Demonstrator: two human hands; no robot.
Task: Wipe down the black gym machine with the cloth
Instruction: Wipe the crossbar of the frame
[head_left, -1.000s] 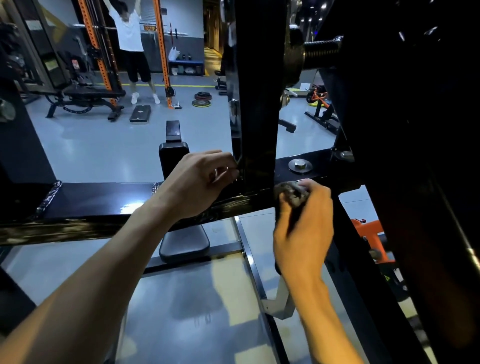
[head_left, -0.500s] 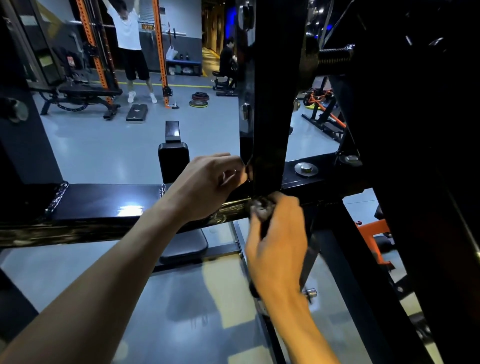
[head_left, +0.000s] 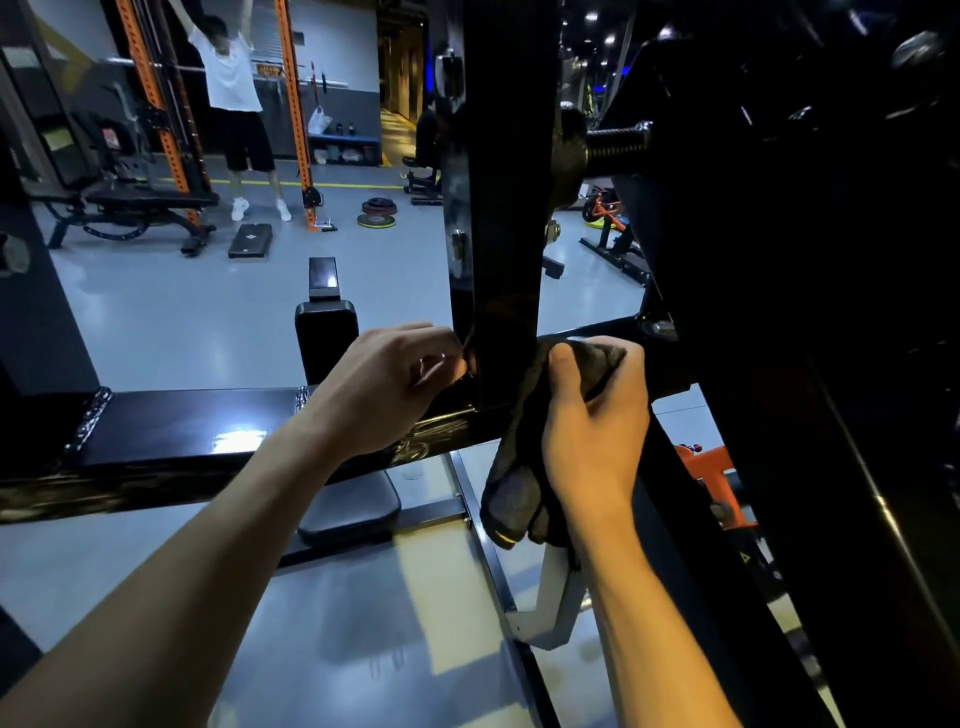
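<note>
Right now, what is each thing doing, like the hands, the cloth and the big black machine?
Right hand: grips the cloth, pressing it to the post.
Left hand: fingers curled against the post's left edge; whether it holds anything is unclear.
Cloth: dark, bunched, lower end hanging loose.
Black gym machine: upright post, shiny.
Crossbar: glossy, reflecting light.

The black upright (head_left: 501, 208) hides the left hand's (head_left: 384, 387) fingertips.

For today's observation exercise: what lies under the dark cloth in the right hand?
The cloth drapes over the joint where the black upright post meets the horizontal bar. The right hand grips it; its lower end hangs free. The metal beneath is covered.
</note>
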